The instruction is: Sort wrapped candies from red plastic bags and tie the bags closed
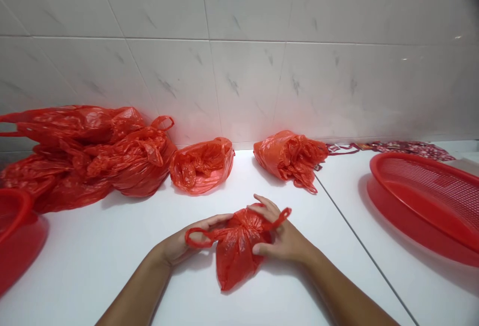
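So far we have two bunched red bags [202, 165] by the wall, plus a bigger heap [82, 156] left of them. On the white counter [93, 266], our left hand [187, 241] and right hand [280, 239] half-curl around a third red plastic bag [235, 251], handles sticking out.

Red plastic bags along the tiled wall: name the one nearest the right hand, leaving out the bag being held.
The crumpled red plastic bag farthest right in the row, directly beyond the right hand; the others lie further left.
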A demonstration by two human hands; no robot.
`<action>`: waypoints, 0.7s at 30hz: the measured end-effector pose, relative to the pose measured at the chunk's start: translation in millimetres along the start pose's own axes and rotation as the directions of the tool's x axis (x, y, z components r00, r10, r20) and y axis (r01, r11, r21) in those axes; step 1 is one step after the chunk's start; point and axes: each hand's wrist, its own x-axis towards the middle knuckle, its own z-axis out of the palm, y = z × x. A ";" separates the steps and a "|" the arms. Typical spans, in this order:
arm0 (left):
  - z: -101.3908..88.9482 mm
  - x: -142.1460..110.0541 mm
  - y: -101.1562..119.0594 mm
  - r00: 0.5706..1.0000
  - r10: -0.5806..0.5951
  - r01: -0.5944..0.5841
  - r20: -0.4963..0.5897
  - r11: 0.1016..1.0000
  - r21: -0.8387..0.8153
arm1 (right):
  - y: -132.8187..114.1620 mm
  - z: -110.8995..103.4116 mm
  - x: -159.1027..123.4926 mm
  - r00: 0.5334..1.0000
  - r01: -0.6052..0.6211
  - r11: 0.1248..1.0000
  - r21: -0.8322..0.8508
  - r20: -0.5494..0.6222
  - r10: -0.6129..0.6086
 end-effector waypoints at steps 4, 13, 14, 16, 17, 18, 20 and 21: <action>-13.3 -5.5 7.7 0.948 -0.064 0.083 -0.311 0.995 0.051 | -4.0 4.3 0.5 0.985 -0.167 0.984 -0.067 0.034 0.170; 3.5 6.3 -10.5 0.962 0.267 -0.266 0.060 0.964 -0.030 | -6.5 4.7 5.1 0.975 -0.104 0.992 -0.066 -0.202 0.089; 9.5 10.3 -13.6 0.947 0.319 -0.320 0.036 0.947 0.022 | -6.0 4.8 5.2 0.971 -0.108 0.992 -0.070 -0.222 0.090; 21.6 16.4 -19.5 0.917 0.396 -0.377 -0.045 0.900 0.219 | -5.1 5.9 5.5 0.968 -0.107 0.990 -0.087 -0.238 0.084; 27.4 18.2 -22.4 0.894 0.434 -0.373 -0.106 0.856 0.357 | -5.0 7.0 5.7 0.969 -0.098 0.991 -0.095 -0.235 0.074; 32.7 19.1 -25.1 0.861 0.483 -0.347 -0.161 0.788 0.509 | -5.2 8.5 5.9 0.973 -0.084 0.991 -0.101 -0.223 0.060; 41.9 19.1 -30.0 0.770 0.611 -0.259 -0.181 0.560 0.787 | -6.6 12.2 6.5 0.984 -0.046 0.993 -0.105 -0.176 0.027; 45.5 18.7 -32.1 0.736 0.664 -0.218 -0.133 0.418 0.882 | -7.5 14.2 6.9 0.989 -0.025 0.994 -0.102 -0.146 0.010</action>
